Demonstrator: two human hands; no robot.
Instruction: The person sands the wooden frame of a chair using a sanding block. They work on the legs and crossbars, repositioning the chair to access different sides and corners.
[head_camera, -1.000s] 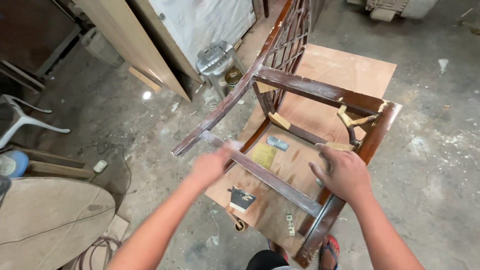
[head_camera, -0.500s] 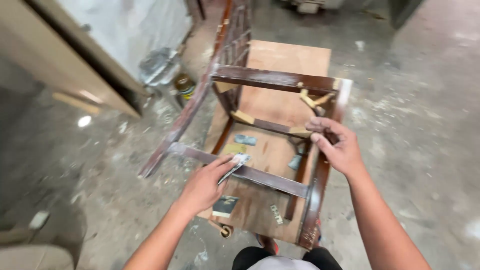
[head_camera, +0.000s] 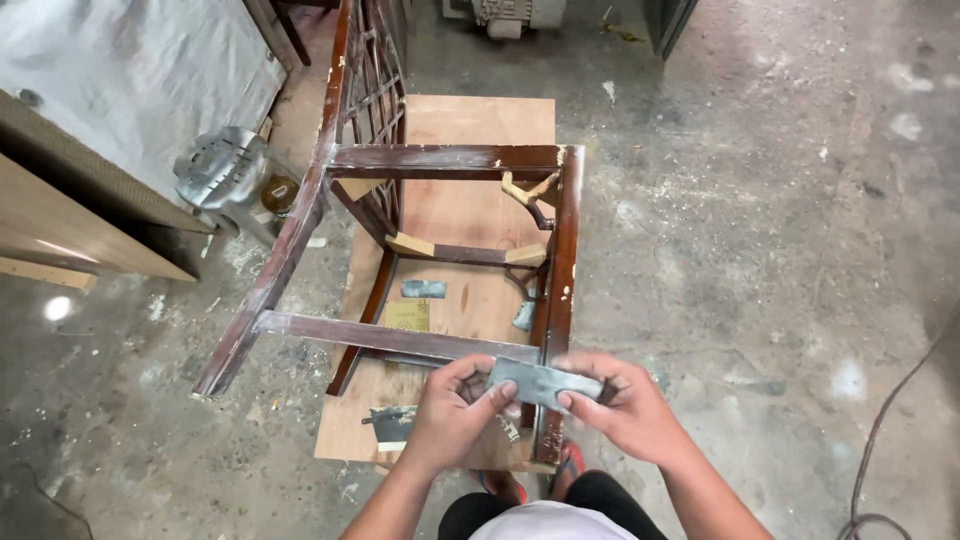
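Hands both pinched one grey sandpaper strip (head_camera: 545, 383), stretched flat between them: left hand (head_camera: 455, 415) gripped its left end with thumb and fingers, right hand (head_camera: 620, 405) held its right end. Strip sat just above near corner of chair frame (head_camera: 445, 160), over the dark, scuffed side rail (head_camera: 560, 270). Chair lay tipped on a plywood board (head_camera: 480, 120) on the concrete floor (head_camera: 760, 220), lattice back toward the far-left edge of the board. Loose sandpaper pieces (head_camera: 423, 289) lay on board inside the frame, another dark scrap (head_camera: 390, 420) near its near-left corner. Metal stool (head_camera: 222, 172) and small tin (head_camera: 279, 193) stood left of the board.
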